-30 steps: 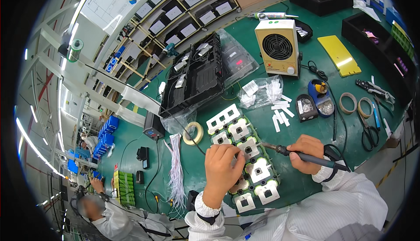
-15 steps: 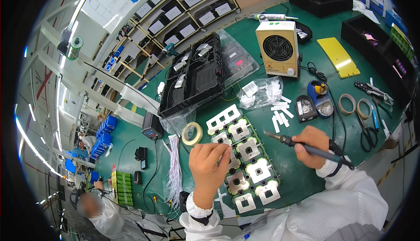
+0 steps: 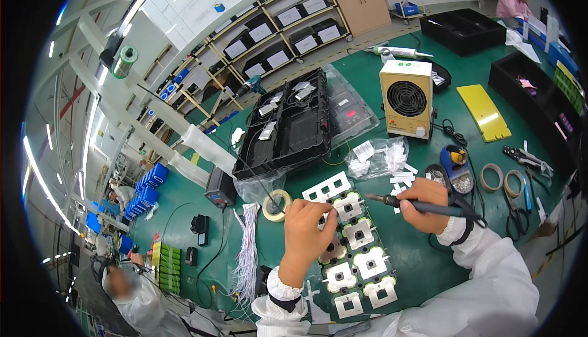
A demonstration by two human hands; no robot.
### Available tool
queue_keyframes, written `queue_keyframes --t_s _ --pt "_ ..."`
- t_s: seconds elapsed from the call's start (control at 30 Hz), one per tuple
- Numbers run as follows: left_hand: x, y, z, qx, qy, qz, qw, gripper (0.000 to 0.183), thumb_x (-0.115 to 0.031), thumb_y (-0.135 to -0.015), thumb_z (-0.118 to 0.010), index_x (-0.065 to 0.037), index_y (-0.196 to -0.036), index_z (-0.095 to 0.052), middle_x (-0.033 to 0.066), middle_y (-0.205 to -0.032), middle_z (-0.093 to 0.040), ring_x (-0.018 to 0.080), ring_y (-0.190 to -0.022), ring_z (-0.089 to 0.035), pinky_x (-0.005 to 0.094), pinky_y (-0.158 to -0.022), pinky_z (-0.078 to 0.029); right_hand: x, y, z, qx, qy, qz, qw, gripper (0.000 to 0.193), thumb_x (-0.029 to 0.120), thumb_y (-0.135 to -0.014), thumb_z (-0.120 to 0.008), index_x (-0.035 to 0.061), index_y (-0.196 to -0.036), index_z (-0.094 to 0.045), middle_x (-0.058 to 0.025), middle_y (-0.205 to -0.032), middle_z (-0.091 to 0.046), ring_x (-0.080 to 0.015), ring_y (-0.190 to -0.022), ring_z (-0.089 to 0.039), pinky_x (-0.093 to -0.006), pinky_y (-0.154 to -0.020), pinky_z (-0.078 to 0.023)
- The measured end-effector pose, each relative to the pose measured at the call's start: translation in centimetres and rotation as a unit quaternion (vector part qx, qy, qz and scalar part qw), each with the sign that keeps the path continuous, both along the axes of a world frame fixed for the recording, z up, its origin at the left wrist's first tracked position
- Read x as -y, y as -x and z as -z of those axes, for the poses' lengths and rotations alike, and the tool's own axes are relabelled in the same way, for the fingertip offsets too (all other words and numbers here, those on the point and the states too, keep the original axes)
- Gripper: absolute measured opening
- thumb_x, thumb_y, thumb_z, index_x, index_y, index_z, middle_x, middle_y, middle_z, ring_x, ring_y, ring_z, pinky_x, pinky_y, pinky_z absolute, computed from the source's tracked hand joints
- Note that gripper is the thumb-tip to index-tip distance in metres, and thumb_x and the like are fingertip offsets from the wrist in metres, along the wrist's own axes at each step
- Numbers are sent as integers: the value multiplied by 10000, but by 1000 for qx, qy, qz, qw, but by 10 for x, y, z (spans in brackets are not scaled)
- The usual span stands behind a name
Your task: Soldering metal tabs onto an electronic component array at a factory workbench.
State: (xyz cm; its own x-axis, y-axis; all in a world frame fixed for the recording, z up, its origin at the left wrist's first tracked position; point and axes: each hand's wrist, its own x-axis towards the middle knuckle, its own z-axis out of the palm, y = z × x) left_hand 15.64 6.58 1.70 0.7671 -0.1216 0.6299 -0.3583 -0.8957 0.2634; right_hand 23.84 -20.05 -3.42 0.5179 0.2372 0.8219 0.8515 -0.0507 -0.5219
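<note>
My right hand (image 3: pixel 422 207) grips a soldering iron (image 3: pixel 438 208) by its dark handle, the tip pointing left above the far right part of a battery pack (image 3: pixel 358 233). The pack has green-edged cells topped with silvery metal plates. Over its left side, my left hand (image 3: pixel 306 233) is closed in a pinch. A thin solder wire (image 3: pixel 260 181) runs down from a spool (image 3: pixel 125 61) to that hand; the wire's end is hidden by the fingers.
A roll of tape (image 3: pixel 277 205) and a bundle of white wires (image 3: pixel 247 248) lie left of the pack. Beyond it are a black case (image 3: pixel 288 123), a fan blower (image 3: pixel 406 99) and white strips. Scissors (image 3: pixel 518 219) lie at right. A co-worker (image 3: pixel 131 294) sits at lower left.
The soldering iron and my right hand have shifted slightly left, closer to my left hand. The whole view has tilted up a little. Both hands keep their hold.
</note>
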Motion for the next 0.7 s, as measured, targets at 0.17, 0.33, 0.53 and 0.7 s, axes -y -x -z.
queue_keyframes --t_s 0.17,0.33,0.53,0.7 --pt "1 -10 7 -3 -29 8 1000 79 -75 -772 -772 -94 -825 -717 19 -828 -701 243 -834 -595 393 -737 -403 -2 -3 14 29 3 -21 999 114 44 -774 -737 0 -877 -714 -97 -664 -637 -257 -544 -581 -370 -509 -440" --pt "1 -15 9 -17 -33 8 999 87 -75 -769 -776 -95 -822 -709 17 -836 -700 243 -840 -596 391 -744 -398 -2 -7 17 32 6 -32 999 123 25 -760 -737 -1 -878 -711 -94 -660 -633 -255 -544 -585 -363 -513 -445" --pt "2 -18 9 -21 -31 16 999 83 -73 -768 -777 -91 -819 -714 14 -833 -696 244 -837 -590 392 -748 -404 -5 -7 17 30 13 -29 999 124 21 -755 -737 -1 -873 -708 -95 -657 -628 -255 -535 -577 -361 -509 -445" --pt "3 -18 10 -16 -31 13 999 81 -76 -768 -778 -89 -821 -718 12 -828 -694 241 -837 -589 393 -751 -409 -4 -6 16 29 14 -24 999 116 21 -758 -735 1 -868 -705 -95 -654 -623 -255 -532 -571 -362 -509 -443"
